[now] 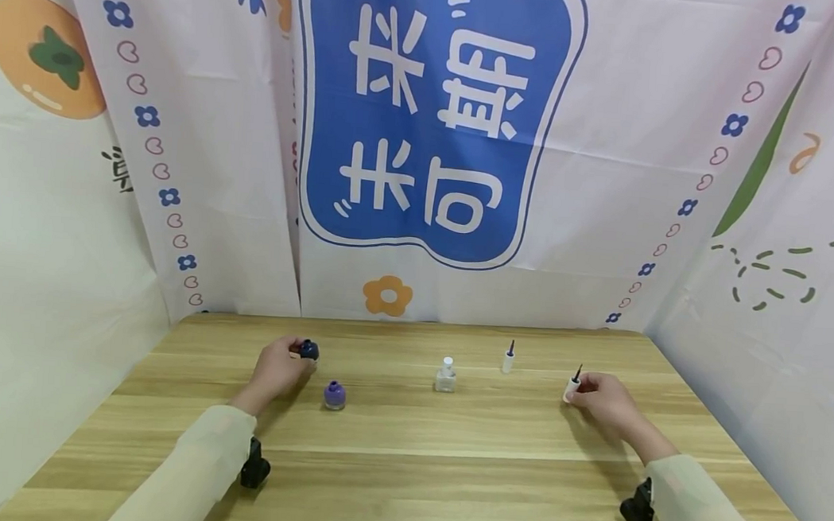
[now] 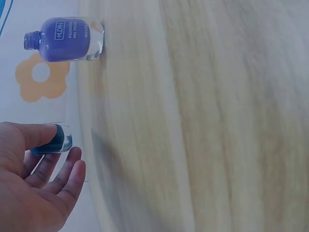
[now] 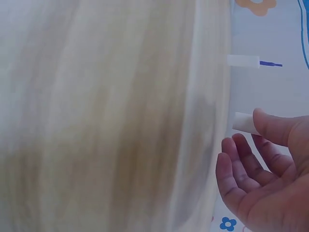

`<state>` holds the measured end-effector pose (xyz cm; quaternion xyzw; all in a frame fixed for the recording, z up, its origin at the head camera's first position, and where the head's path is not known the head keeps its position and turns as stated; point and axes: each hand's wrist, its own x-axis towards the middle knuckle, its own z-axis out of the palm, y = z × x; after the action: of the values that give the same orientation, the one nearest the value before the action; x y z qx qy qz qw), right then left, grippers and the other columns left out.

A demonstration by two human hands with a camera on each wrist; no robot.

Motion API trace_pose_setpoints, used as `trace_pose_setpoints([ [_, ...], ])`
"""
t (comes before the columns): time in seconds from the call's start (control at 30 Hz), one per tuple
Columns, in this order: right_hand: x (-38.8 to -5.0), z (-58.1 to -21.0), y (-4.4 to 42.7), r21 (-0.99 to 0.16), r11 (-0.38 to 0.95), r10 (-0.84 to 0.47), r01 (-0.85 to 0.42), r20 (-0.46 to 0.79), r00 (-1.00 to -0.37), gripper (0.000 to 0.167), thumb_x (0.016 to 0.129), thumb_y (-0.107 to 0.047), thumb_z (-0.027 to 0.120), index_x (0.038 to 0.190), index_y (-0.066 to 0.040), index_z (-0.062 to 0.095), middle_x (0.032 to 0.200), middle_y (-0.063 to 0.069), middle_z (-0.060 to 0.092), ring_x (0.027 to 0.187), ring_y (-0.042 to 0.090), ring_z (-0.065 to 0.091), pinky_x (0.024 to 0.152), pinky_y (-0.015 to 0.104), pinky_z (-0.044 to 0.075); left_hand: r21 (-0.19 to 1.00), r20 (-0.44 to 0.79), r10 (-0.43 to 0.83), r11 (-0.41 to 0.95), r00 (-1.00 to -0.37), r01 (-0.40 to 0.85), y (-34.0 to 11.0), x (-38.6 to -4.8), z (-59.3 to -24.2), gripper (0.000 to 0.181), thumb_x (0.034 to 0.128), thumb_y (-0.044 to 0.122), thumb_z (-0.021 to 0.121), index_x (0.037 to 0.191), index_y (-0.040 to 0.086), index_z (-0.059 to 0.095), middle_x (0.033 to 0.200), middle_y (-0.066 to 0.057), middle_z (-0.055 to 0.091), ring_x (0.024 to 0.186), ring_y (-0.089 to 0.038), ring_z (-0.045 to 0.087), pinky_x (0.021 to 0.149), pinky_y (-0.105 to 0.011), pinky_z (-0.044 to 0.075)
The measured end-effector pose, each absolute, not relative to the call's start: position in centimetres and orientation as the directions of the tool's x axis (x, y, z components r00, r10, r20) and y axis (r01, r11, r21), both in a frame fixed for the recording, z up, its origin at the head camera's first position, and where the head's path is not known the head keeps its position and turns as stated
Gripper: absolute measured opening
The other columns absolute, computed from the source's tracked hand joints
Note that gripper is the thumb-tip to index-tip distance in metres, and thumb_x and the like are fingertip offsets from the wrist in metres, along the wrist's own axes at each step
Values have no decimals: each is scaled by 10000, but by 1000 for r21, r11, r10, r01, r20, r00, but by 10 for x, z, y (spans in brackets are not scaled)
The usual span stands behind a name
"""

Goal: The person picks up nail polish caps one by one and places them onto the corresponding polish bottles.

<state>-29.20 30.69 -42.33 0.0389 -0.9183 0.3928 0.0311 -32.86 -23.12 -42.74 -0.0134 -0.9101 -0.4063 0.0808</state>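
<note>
At the far left of the table, my left hand [image 1: 282,368] pinches an uncapped dark blue nail polish bottle [image 1: 309,350] between thumb and fingers. In the left wrist view the thumb covers part of this bottle [image 2: 60,140]. Nearby stands an uncapped purple nail polish bottle [image 1: 335,396], its label legible in the left wrist view. Over on the right, my right hand [image 1: 605,399] pinches a white nail polish cap [image 1: 571,390], whose dark brush points up. Another white cap [image 1: 508,360] stands brush-up to its left, with purple on the brush.
A clear nail polish bottle with a white cap [image 1: 446,375] stands mid-table. Behind the wooden table [image 1: 403,483] hangs a printed white cloth [image 1: 591,223], and similar cloth lines both sides.
</note>
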Motion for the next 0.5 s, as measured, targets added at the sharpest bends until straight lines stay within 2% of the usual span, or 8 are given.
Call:
trace_pose_setpoints([
  [0.13, -290, -415, 306, -739, 666, -53, -100, 86, -995, 160, 872, -86, 704, 942, 42, 637, 934, 118, 647, 835, 211, 538, 692, 320, 461, 733, 165, -33, 672, -986, 100, -231, -328, -424, 326, 895, 57, 645, 1177, -82, 556, 1186, -287, 566, 978, -359, 608, 848, -493, 501],
  [0.33, -289, -408, 305, -777, 620, -57, -105, 89, -994, 154, 897, -83, 681, 958, 42, 614, 974, 135, 646, 834, 211, 568, 678, 389, 533, 748, 175, -32, 654, -984, 112, -229, -328, -416, 340, 910, 32, 615, 1213, -89, 519, 1224, -316, 534, 991, -386, 602, 843, -490, 506],
  [0.5, -287, -402, 303, -815, 571, -63, -97, 74, -995, 154, 927, -78, 646, 987, 49, 584, 960, 121, 641, 914, 316, 610, 757, 421, 560, 775, 156, -38, 625, -987, 99, -227, -325, -408, 370, 940, 31, 586, 1271, -91, 476, 1261, -324, 499, 995, -377, 598, 743, -383, 540],
])
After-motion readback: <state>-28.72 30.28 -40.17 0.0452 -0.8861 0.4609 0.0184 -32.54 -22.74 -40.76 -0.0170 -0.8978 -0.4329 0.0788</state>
